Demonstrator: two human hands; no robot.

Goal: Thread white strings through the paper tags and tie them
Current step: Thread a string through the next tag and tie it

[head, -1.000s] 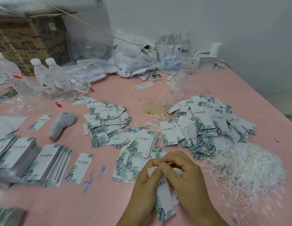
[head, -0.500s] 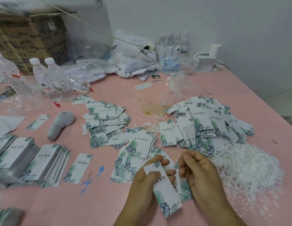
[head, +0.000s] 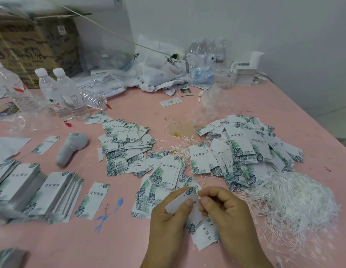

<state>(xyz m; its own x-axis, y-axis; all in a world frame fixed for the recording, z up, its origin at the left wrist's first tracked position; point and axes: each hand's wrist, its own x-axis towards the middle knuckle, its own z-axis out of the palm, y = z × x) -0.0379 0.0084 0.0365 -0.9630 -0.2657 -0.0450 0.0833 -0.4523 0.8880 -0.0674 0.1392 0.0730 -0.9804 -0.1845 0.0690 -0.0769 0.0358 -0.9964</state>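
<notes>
Left hand (head: 169, 215) pinches the top corner of a small stack of paper tags (head: 202, 232) low over the pink table (head: 129, 238); right hand (head: 224, 211) pinches a white string (head: 197, 196) at that corner. Judged light, thin and bendable, the tags want an edge grip near the hole; the limp string wants holding near its tip.

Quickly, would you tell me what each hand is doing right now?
Left hand: holding paper tags.
Right hand: pinching at the tags' top corner, apparently a white string.
</notes>
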